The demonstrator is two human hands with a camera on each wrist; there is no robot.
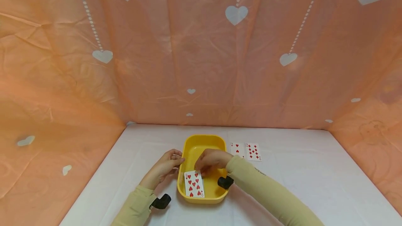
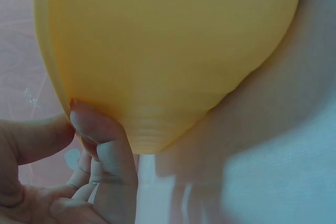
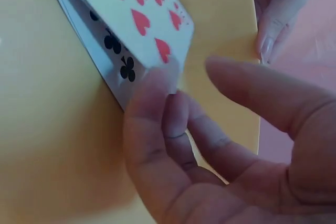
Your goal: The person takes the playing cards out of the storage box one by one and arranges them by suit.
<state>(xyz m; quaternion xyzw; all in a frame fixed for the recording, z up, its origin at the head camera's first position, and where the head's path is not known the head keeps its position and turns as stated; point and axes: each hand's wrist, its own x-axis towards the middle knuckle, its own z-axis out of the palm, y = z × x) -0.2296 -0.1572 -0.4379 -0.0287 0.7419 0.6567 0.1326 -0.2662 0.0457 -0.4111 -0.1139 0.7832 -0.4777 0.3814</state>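
Note:
My left hand (image 1: 167, 165) pinches the left rim of a yellow plastic tray (image 1: 204, 201); the left wrist view has its thumb and a finger at the rim and outer wall (image 2: 173, 51). Inside the tray lies a nine of hearts (image 1: 193, 184), face up. My right hand (image 1: 211, 159) reaches over the tray to that card's upper corner. In the right wrist view its fingers hold the corner of the hearts card (image 3: 139, 22), with the thumb standing apart. Beneath it shows a clubs card (image 3: 127, 69), mostly covered.
Right of the tray, a hearts card (image 1: 237, 149), partly hidden by the right sleeve, and a diamonds card (image 1: 253, 151) lie face up. All stand on a white-covered table (image 1: 301, 173). An orange curtain with white hearts (image 1: 204, 62) rises behind and at both sides.

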